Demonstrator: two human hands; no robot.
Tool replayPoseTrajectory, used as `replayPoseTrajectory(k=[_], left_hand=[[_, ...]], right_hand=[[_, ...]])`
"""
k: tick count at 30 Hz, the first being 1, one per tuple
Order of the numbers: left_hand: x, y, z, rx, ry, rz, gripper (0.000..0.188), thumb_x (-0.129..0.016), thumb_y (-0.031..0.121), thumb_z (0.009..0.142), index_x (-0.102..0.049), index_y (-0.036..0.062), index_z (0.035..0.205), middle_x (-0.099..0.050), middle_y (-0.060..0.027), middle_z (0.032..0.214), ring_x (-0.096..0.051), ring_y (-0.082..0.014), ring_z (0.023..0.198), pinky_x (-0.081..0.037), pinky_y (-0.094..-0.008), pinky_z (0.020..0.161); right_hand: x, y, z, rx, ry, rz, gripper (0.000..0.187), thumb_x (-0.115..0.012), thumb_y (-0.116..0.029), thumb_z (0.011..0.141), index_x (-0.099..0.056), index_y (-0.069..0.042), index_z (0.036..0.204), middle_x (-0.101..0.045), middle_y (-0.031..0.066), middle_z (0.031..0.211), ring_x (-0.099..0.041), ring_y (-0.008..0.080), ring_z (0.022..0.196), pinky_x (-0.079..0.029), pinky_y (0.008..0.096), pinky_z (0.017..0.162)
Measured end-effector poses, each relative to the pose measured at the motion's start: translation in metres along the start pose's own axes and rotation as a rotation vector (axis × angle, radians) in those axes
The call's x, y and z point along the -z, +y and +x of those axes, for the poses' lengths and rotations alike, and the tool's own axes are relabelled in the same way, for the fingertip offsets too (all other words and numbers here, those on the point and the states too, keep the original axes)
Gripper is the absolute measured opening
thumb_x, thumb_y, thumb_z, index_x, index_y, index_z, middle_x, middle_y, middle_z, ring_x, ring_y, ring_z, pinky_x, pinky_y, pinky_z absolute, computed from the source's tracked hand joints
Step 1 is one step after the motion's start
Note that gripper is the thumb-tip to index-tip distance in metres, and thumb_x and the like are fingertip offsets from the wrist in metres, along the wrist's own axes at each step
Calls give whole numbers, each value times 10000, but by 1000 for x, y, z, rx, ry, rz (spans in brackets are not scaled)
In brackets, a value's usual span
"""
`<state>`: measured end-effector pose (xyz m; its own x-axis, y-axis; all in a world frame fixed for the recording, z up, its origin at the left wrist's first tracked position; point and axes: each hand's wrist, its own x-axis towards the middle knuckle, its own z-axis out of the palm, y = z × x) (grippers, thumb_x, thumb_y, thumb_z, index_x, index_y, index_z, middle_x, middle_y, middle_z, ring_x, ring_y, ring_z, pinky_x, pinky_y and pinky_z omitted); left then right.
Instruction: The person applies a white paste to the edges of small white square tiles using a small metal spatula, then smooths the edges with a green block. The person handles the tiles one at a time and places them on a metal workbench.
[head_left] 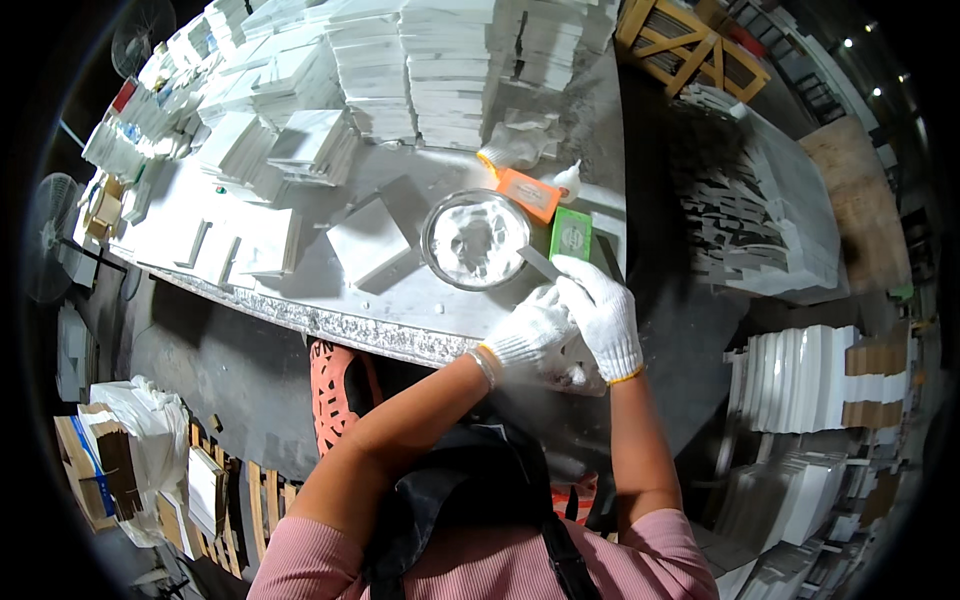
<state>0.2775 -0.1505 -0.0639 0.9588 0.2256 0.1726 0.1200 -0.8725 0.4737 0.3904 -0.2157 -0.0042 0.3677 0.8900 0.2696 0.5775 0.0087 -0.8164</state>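
Observation:
Both my hands wear white knit gloves and meet at the table's near right edge. My right hand (pixel 598 310) is closed around a flat grey scraper (pixel 540 263), whose blade points to the rim of a clear round bowl (pixel 428 262). White paste (pixel 475 240) fills much of that bowl. Pressed close against the right hand, my left hand (pixel 535 328) has curled fingers; whatever it may hold is hidden. A green box (pixel 570 236) lies just beyond the right hand, with an orange box (pixel 528 195) behind it. Left of the bowl lies a square white tile (pixel 368 241).
Tall stacks of white tiles (pixel 370 75) fill the far part of the table (pixel 400 318). A white squeeze bottle (pixel 568 181) and a crumpled glove (pixel 520 148) sit behind the boxes. Upright tiles (pixel 265 243) stand at left. More stacked slabs (pixel 800 378) line the right side.

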Motion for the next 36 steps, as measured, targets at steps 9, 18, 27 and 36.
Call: replayPoseTrajectory(k=[9,18,27,36], left_hand=[[-8,4,-3,0,-5,-94,407,-520,269,972,-575,49,1310,-587,-153,1303,-477,-323,1305,-333,-388,1143],[6,9,-4,56,-11,-9,806,-726,557,743,-546,38,1333,-538,-198,1358,-443,-397,1346,-357,-491,1101],[-6,2,4,12,83,-12,893,-788,520,686,-481,97,1411,-436,-186,1481,-376,-386,1407,-332,-489,1132],[9,10,4,55,-57,17,947,-746,588,739,-425,99,1484,-379,-157,1553,-317,-340,1459,-260,-479,1193]], right_hand=[[-45,3,37,-31,-281,-319,271,-580,-364,956,-724,-194,1109,-724,122,957,-695,331,857,-545,422,749],[-13,22,58,-171,-16,-774,649,-686,-554,835,-561,-169,1343,-586,143,1314,-621,333,1123,-524,464,894],[18,34,48,-150,33,-532,590,-753,-372,785,-589,-140,1302,-588,155,1285,-606,337,1149,-513,432,935],[99,57,-96,-549,116,531,672,-623,-198,846,-464,20,1461,-558,92,1387,-520,158,1262,-372,291,1093]])
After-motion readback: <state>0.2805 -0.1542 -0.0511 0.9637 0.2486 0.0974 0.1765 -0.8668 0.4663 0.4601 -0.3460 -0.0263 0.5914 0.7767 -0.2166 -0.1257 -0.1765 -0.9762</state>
